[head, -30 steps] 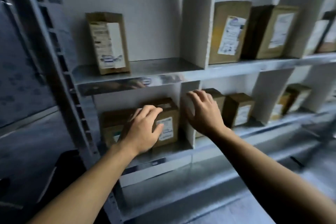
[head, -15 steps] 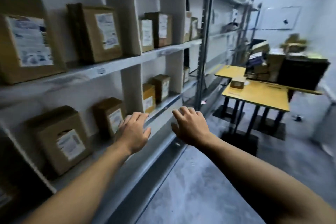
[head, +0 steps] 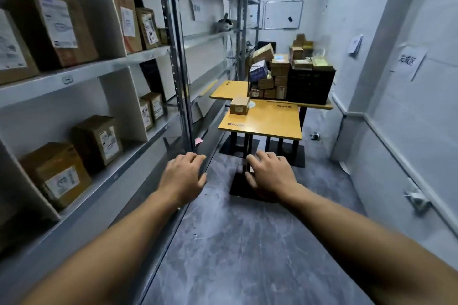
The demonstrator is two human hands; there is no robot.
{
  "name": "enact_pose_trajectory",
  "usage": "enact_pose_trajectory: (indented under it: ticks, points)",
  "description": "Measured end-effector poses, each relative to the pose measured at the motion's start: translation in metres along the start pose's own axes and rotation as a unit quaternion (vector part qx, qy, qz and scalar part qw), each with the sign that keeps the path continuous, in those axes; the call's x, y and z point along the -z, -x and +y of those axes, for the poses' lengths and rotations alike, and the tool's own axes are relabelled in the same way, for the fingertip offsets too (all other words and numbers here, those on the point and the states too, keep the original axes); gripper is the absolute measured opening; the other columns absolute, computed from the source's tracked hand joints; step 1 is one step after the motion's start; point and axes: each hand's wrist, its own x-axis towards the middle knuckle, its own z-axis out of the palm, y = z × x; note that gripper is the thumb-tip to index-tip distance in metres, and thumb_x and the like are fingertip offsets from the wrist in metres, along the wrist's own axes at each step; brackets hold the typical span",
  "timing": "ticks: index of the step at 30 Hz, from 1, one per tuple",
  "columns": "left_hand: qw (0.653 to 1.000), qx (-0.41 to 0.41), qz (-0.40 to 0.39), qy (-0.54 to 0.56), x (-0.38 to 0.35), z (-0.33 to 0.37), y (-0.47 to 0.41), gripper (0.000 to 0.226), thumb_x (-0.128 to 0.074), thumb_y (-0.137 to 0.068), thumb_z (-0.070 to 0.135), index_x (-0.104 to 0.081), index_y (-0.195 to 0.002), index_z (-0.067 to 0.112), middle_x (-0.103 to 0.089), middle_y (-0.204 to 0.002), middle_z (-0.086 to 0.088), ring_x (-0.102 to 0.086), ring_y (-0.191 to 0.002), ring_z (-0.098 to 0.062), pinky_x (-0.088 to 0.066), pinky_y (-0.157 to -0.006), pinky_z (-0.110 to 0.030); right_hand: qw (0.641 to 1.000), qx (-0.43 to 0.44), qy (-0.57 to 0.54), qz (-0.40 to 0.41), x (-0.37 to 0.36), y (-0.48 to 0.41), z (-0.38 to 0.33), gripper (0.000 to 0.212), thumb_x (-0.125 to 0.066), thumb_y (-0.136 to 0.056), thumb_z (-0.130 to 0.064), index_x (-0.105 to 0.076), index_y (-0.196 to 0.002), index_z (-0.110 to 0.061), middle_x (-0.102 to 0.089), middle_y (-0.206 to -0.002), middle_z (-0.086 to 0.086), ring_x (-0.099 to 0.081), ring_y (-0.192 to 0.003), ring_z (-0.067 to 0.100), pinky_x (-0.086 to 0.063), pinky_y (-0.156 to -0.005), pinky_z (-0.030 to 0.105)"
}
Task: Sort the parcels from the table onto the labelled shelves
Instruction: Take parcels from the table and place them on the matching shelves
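My left hand (head: 184,176) and my right hand (head: 269,174) are stretched out in front of me over the grey floor, palms down, fingers loosely curled, holding nothing. Ahead stands a yellow table (head: 272,120) with one small cardboard parcel (head: 239,105) near its far left corner. Behind it a black crate (head: 311,84) and a wire basket (head: 266,82) hold several stacked parcels. On my left runs the metal shelf unit (head: 94,67), its compartments holding brown labelled parcels such as one on the lower shelf (head: 58,173).
A steel shelf upright (head: 177,62) stands just beyond my left hand. A second yellow table (head: 228,89) sits behind the first. Black table feet (head: 244,187) lie on the floor under my right hand. A white wall with a paper sign (head: 409,62) closes the right side.
My hands have come off the parcels on the lower shelf and are held in the air. The view has swung right from the shelf toward the yellow tables down the aisle.
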Motion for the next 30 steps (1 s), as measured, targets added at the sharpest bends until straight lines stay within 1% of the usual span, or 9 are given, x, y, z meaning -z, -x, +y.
enact_pose_trajectory:
  ticks: [5,11,14,17,19,21,25,30]
  points:
    - [0.999,-0.026,-0.024,0.002,-0.045,0.008,-0.070,0.048,-0.048,-0.092,0.040,-0.043,-0.138,0.026,-0.050,-0.134,0.003,-0.048,-0.118,-0.022,-0.039,-0.097,-0.037,0.998,-0.041,-0.010,-0.041,-0.038,-0.038,0.041,0.046,-0.040,-0.097,-0.049,-0.046,-0.133,-0.022,-0.053,-0.129,0.008,-0.052,-0.118,0.032,-0.043,-0.090,0.043]
    - [0.998,-0.050,-0.039,-0.003,-0.095,-0.011,-0.182,0.047,-0.044,-0.093,0.042,-0.041,-0.138,0.027,-0.050,-0.134,0.003,-0.047,-0.118,-0.022,-0.038,-0.097,-0.036,0.995,-0.071,-0.004,-0.065,-0.080,-0.138,0.083,0.044,-0.039,-0.098,-0.049,-0.045,-0.132,-0.022,-0.051,-0.129,0.008,-0.051,-0.118,0.032,-0.041,-0.088,0.042]
    - [0.997,-0.048,-0.051,0.009,-0.117,-0.024,-0.242,0.046,-0.044,-0.093,0.042,-0.041,-0.136,0.027,-0.051,-0.132,0.003,-0.048,-0.116,-0.022,-0.038,-0.097,-0.036,0.993,-0.079,-0.001,-0.083,-0.098,-0.193,0.101,0.045,-0.039,-0.098,-0.050,-0.043,-0.134,-0.022,-0.050,-0.130,0.008,-0.050,-0.118,0.032,-0.041,-0.088,0.042]
    - [0.997,-0.053,-0.048,0.007,-0.136,-0.035,-0.300,0.048,-0.045,-0.092,0.044,-0.041,-0.137,0.027,-0.051,-0.132,0.003,-0.047,-0.120,-0.020,-0.038,-0.100,-0.036,0.992,-0.088,-0.007,-0.091,-0.116,-0.241,0.120,0.048,-0.039,-0.098,-0.050,-0.042,-0.138,-0.023,-0.049,-0.134,0.008,-0.049,-0.122,0.032,-0.042,-0.091,0.043]
    - [0.997,-0.052,-0.052,0.017,-0.147,-0.040,-0.336,0.049,-0.044,-0.093,0.043,-0.040,-0.139,0.026,-0.050,-0.134,0.003,-0.046,-0.121,-0.021,-0.037,-0.101,-0.037,0.991,-0.103,-0.019,-0.086,-0.126,-0.270,0.135,0.048,-0.040,-0.097,-0.049,-0.042,-0.138,-0.024,-0.050,-0.135,0.007,-0.051,-0.120,0.033,-0.043,-0.090,0.043]
    - [0.996,-0.053,-0.065,0.019,-0.157,-0.042,-0.364,0.050,-0.043,-0.094,0.043,-0.039,-0.140,0.025,-0.049,-0.135,0.002,-0.045,-0.121,-0.022,-0.037,-0.101,-0.038,0.989,-0.107,-0.022,-0.099,-0.138,-0.293,0.147,0.048,-0.040,-0.097,-0.048,-0.041,-0.139,-0.024,-0.051,-0.134,0.008,-0.052,-0.118,0.033,-0.043,-0.090,0.044]
    - [0.995,-0.056,-0.084,0.014,-0.185,-0.050,-0.425,0.047,-0.043,-0.093,0.044,-0.043,-0.137,0.026,-0.051,-0.132,0.002,-0.048,-0.118,-0.023,-0.038,-0.099,-0.038,0.986,-0.120,-0.033,-0.114,-0.165,-0.345,0.174,0.046,-0.040,-0.098,-0.047,-0.042,-0.138,-0.022,-0.050,-0.135,0.008,-0.050,-0.119,0.033,-0.041,-0.093,0.045]
    - [0.995,-0.046,-0.088,0.013,-0.222,-0.052,-0.507,0.049,-0.044,-0.094,0.043,-0.041,-0.140,0.027,-0.050,-0.136,0.003,-0.047,-0.121,-0.022,-0.037,-0.101,-0.038,0.986,-0.110,-0.029,-0.123,-0.204,-0.420,0.220,0.046,-0.040,-0.099,-0.047,-0.042,-0.137,-0.022,-0.050,-0.136,0.008,-0.050,-0.120,0.033,-0.042,-0.093,0.045]
